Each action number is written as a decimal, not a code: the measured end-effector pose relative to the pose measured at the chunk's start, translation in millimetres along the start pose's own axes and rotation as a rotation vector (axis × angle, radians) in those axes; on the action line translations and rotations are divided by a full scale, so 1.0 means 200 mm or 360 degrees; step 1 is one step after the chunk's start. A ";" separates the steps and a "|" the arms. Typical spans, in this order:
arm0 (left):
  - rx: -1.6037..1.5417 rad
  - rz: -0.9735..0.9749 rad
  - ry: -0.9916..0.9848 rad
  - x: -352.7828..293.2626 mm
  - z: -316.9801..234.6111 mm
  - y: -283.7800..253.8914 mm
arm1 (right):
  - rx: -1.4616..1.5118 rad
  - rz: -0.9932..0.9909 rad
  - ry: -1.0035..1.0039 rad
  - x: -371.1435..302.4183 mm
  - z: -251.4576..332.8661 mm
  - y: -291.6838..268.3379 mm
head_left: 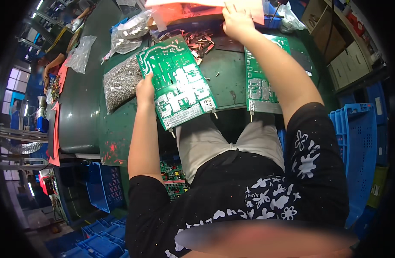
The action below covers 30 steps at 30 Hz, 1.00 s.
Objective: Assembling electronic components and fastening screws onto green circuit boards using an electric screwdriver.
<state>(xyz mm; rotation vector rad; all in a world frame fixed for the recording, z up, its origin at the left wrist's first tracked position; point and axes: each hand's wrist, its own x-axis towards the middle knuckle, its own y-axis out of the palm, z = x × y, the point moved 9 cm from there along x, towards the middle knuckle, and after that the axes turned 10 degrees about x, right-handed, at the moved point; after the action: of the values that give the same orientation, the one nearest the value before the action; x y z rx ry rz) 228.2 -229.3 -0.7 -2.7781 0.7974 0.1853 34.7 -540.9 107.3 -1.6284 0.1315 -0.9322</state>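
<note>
My left hand [145,89] is closed on the left edge of a green circuit board [177,81]. The board is tilted above the table's near edge, its silvery solder side showing and two metal pins sticking out below. At the far edge of the view, my right hand [238,20] lies on an orange-red sheet [197,13], fingers spread. A second green circuit board [260,88] rests on the table beneath my right forearm, partly covered by it. Small red and dark parts [199,44] lie heaped beyond the held board.
A clear bag of small metal parts [121,81] lies left of the held board, with another plastic bag [131,32] behind it. Blue crates stand at right [356,159] and lower left [103,185]. Another person's arm [53,69] shows at far left.
</note>
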 end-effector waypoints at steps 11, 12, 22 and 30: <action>0.0750 -0.0518 0.0609 -0.02 -0.22 -0.23 | 0.0346 -0.0431 -0.0659 -0.33 0.47 -0.50; -0.0281 -0.0437 0.0182 -0.03 -0.11 -0.30 | 0.0409 -0.0475 -0.0747 -0.44 0.52 -0.56; -0.0678 -0.0048 -0.0028 -0.85 -0.33 -0.90 | 0.0597 -0.0331 -0.1435 -1.10 0.90 -0.52; -0.0510 -0.0601 0.0054 -1.56 0.37 -1.84 | 0.0922 -0.0023 -0.1588 -1.24 1.33 -0.69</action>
<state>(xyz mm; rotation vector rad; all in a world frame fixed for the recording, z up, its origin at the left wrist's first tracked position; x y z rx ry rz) 159.0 249.7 59.4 -3.1749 0.2521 0.2113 -20.1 -156.2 109.1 -1.3626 -0.7663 -0.0558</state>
